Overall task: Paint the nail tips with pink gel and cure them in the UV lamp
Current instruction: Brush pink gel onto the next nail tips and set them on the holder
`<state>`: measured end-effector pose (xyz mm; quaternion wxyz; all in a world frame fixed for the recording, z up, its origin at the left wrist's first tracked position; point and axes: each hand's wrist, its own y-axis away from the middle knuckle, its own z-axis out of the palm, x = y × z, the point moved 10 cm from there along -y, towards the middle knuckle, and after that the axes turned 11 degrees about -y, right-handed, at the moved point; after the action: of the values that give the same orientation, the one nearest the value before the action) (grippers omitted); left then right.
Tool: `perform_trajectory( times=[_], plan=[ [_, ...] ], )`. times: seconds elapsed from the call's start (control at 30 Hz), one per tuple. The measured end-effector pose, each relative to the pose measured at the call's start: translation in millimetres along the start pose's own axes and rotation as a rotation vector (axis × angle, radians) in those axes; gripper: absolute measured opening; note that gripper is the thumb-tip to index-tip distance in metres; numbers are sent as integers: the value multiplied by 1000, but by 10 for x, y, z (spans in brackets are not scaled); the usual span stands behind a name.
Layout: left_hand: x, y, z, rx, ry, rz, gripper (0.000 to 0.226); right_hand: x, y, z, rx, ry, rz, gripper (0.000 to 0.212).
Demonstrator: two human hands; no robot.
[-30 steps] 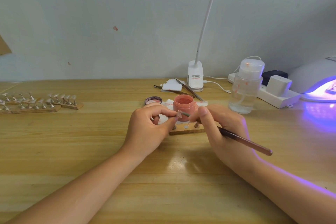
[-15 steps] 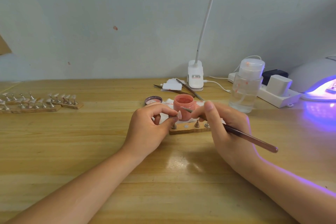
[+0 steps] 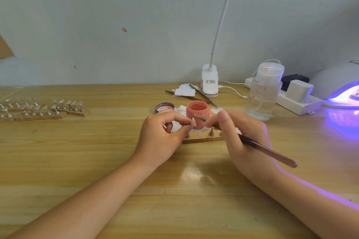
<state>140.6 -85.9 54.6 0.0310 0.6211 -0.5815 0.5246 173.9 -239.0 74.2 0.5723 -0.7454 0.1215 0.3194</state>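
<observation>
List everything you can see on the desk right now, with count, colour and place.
gel jar: 1, pink, open, centre
jar lid: 1, dark, left of jar
wooden holder strip: 1, tan, before jar
nail-tip stands: several strips, far left
pump bottle: 1, clear, right
UV lamp: 1, white, lit purple, far right
power strip: 1, white
clip lamp: 1, white, back
left hand: pinches nail tip
right hand: holds brush

A nail-art workbench: wooden table [image 3: 58, 151], lit UV lamp [image 3: 338, 87], pink gel jar [image 3: 197, 111], racks of nail tips [image 3: 44, 107].
</observation>
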Motion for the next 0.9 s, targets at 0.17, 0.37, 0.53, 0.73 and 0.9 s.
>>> perform_trajectory(
  times=[0.17, 0.37, 0.53, 0.73, 0.9],
  plan=[
    [-18, -1, 0, 4, -4, -22, 31, 74, 18, -25, 25, -85, 58, 54],
    [-5, 6, 2, -4, -9, -13, 30, 118, 26, -21, 25, -97, 90, 51],
    [4, 2, 3, -1, -15, -10, 29, 109, 22, -13, 23, -87, 81, 42],
    [-8, 7, -10, 5, -8, -20, 30, 108, 29, -25, 38, -130, 101, 44],
    [25, 11, -5, 6, -25, -3, 29, 189, 45, -31, 62, -196, 176, 45]
  ],
)
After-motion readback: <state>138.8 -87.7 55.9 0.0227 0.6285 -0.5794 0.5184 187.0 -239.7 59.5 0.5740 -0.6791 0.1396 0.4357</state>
